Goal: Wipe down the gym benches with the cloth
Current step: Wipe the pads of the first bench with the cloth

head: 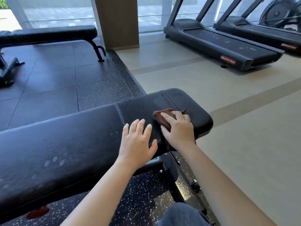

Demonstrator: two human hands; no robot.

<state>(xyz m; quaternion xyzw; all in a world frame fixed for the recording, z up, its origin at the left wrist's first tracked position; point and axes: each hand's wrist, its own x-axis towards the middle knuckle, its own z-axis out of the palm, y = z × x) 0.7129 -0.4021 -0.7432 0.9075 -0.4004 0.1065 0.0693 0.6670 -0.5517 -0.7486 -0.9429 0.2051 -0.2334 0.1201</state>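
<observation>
A black padded gym bench (68, 144) runs from the lower left to the middle right. Near its right end lies a brown cloth (160, 117), crumpled under my right hand (178, 130), which presses it onto the pad with fingers spread over it. My left hand (138, 141) rests flat on the pad just left of the cloth, fingers straight and spread. Faint finger marks show on the pad further left. A second black bench (48, 34) stands at the back left by the window.
Two treadmills (224, 46) stand at the back right on the beige floor. A wooden pillar (118, 22) rises behind the near bench. Dark speckled rubber matting (48, 82) lies between the benches. My knee (184, 216) is at the bottom edge.
</observation>
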